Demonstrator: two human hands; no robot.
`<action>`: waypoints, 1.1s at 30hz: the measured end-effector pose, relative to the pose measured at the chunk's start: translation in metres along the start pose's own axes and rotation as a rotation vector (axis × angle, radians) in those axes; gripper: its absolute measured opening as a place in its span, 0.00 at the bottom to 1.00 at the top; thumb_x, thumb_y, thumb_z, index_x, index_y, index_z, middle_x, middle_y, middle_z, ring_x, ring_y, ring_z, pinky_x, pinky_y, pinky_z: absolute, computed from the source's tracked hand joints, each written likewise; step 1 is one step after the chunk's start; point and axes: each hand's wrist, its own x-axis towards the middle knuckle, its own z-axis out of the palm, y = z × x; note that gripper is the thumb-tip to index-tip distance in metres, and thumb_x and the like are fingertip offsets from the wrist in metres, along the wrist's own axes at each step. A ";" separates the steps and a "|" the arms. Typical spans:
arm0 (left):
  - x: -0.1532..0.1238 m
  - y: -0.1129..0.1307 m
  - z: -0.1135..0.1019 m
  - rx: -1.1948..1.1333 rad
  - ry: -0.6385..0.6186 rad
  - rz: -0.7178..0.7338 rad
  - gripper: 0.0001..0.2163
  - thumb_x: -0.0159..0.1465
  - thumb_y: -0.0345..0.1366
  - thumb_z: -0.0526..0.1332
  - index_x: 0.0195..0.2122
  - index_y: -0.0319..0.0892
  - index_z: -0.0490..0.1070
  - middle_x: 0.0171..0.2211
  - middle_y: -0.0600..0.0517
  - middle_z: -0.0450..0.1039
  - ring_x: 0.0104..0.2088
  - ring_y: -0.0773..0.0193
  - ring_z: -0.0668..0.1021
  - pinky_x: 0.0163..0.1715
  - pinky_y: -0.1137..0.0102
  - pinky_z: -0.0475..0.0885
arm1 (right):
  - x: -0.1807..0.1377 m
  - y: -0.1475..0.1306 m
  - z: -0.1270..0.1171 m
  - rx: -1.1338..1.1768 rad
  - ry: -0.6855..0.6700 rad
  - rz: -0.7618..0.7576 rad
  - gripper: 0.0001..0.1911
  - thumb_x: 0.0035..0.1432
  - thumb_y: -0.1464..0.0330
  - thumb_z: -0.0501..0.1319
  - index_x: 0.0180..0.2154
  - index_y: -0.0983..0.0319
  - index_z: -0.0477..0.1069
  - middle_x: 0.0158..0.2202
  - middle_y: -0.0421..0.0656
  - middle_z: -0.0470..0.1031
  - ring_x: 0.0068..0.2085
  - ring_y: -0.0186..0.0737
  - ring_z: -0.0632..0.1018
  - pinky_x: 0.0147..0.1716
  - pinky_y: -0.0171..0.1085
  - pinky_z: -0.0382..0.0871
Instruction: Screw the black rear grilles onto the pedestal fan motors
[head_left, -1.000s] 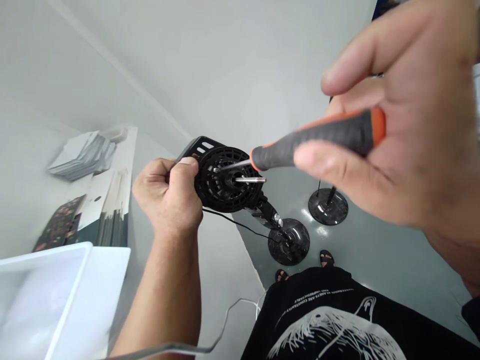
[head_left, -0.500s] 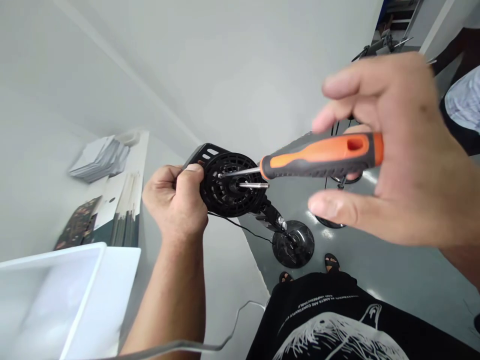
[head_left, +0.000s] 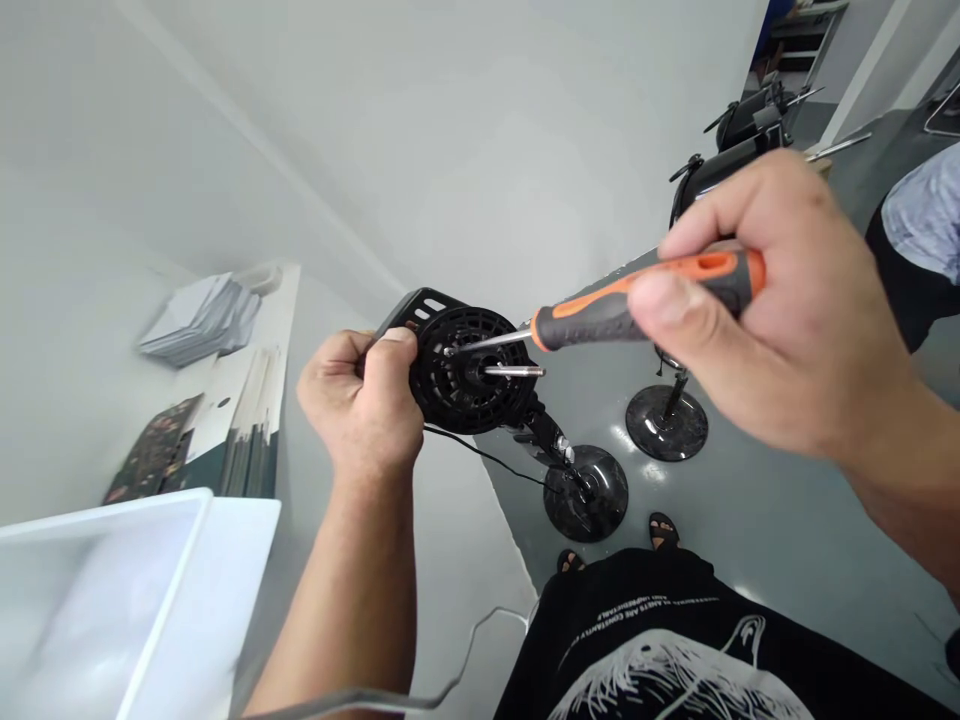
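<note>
My left hand (head_left: 369, 400) grips the left side of a black fan motor housing (head_left: 466, 405), its thumb pressed on the rim. The round slotted face of the housing points toward me, and a metal shaft (head_left: 517, 371) sticks out of its centre. Wrapped round the handle of an orange and grey screwdriver (head_left: 592, 312) is my right hand (head_left: 772, 300), closed with the thumb along the handle. The blade reaches into the slotted face, up and left of the shaft; its tip seems to meet a screw there. Below, the housing joins a black stand with a round base (head_left: 587, 495).
Another stand with a round black base (head_left: 667, 422) is on the floor to the right. At left are a stack of white papers (head_left: 199, 318), binders (head_left: 251, 440) and a white bin (head_left: 202, 550). A person's patterned sleeve (head_left: 930, 215) shows at the right edge.
My right hand's fingers, spread off the handle before, have closed round the screwdriver. The hand has moved slightly lower and left. The left hand keeps its hold on the housing.
</note>
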 end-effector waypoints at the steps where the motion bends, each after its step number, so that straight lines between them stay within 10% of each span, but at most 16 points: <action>1: 0.000 0.000 0.000 0.001 -0.003 -0.003 0.11 0.49 0.43 0.64 0.17 0.45 0.65 0.16 0.56 0.61 0.22 0.65 0.64 0.22 0.68 0.57 | 0.001 0.000 -0.001 0.017 -0.012 0.043 0.15 0.70 0.55 0.64 0.45 0.57 0.64 0.34 0.37 0.75 0.25 0.32 0.75 0.22 0.34 0.71; 13: -0.001 -0.004 -0.001 -0.052 -0.025 -0.004 0.10 0.50 0.41 0.65 0.18 0.45 0.67 0.16 0.56 0.61 0.22 0.65 0.64 0.24 0.66 0.60 | 0.006 -0.001 -0.003 -0.053 -0.115 -0.157 0.28 0.57 0.60 0.73 0.55 0.56 0.67 0.43 0.42 0.77 0.34 0.39 0.79 0.28 0.38 0.76; 18: -0.001 -0.003 0.000 -0.052 -0.024 0.007 0.11 0.50 0.41 0.65 0.17 0.45 0.67 0.16 0.56 0.61 0.22 0.65 0.64 0.24 0.66 0.59 | 0.009 0.002 -0.007 -0.054 -0.047 -0.098 0.14 0.68 0.56 0.67 0.40 0.58 0.68 0.36 0.40 0.76 0.28 0.33 0.75 0.25 0.36 0.74; 23: 0.000 -0.003 0.001 -0.056 -0.015 -0.006 0.11 0.49 0.42 0.65 0.16 0.45 0.66 0.15 0.58 0.60 0.21 0.66 0.64 0.24 0.66 0.58 | 0.009 -0.001 -0.009 -0.122 -0.155 -0.192 0.26 0.60 0.58 0.72 0.56 0.58 0.68 0.60 0.46 0.73 0.47 0.42 0.81 0.38 0.38 0.80; 26: 0.001 -0.003 0.002 -0.056 -0.003 -0.007 0.11 0.48 0.42 0.65 0.16 0.45 0.66 0.15 0.58 0.60 0.21 0.66 0.63 0.24 0.67 0.57 | 0.012 -0.003 -0.007 -0.153 -0.082 -0.194 0.11 0.67 0.62 0.66 0.46 0.59 0.70 0.45 0.41 0.78 0.36 0.36 0.79 0.34 0.36 0.78; 28: 0.001 -0.002 0.002 -0.060 0.003 -0.023 0.11 0.47 0.43 0.65 0.16 0.45 0.66 0.15 0.58 0.60 0.21 0.67 0.64 0.25 0.66 0.58 | 0.014 -0.001 -0.006 -0.144 -0.034 -0.075 0.19 0.70 0.52 0.64 0.45 0.62 0.69 0.37 0.41 0.75 0.29 0.34 0.75 0.26 0.37 0.74; 33: 0.001 -0.001 0.001 -0.083 0.000 -0.040 0.10 0.46 0.43 0.65 0.16 0.45 0.67 0.14 0.59 0.60 0.21 0.66 0.64 0.25 0.66 0.58 | 0.014 0.004 -0.007 -0.073 -0.164 -0.214 0.28 0.62 0.61 0.70 0.59 0.61 0.66 0.56 0.46 0.76 0.48 0.42 0.80 0.41 0.39 0.81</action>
